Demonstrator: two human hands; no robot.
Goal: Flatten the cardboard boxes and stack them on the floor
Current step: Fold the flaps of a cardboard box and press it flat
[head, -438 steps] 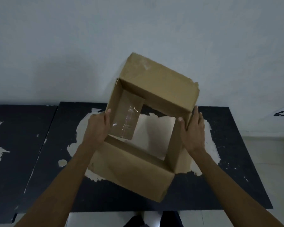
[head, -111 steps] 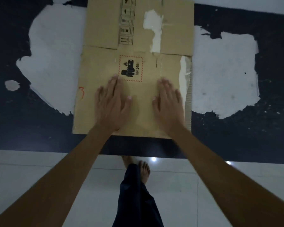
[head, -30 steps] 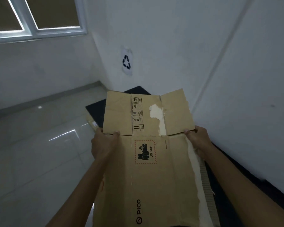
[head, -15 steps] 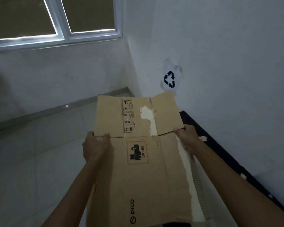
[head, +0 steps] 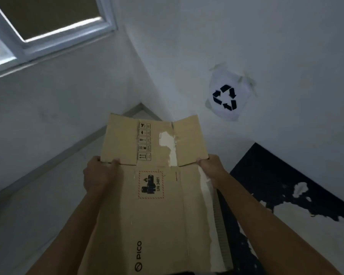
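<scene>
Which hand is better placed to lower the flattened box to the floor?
Neither alone: left hand and right hand grip opposite edges of the flattened brown cardboard box; floor shows left.

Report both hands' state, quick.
Left hand: closed on the left edge of the flattened cardboard box.
Right hand: closed on the box's right edge.

Flattened box (head: 157, 195) now off mat (head: 276, 185), nearer recycling sign (head: 225, 98).
</scene>
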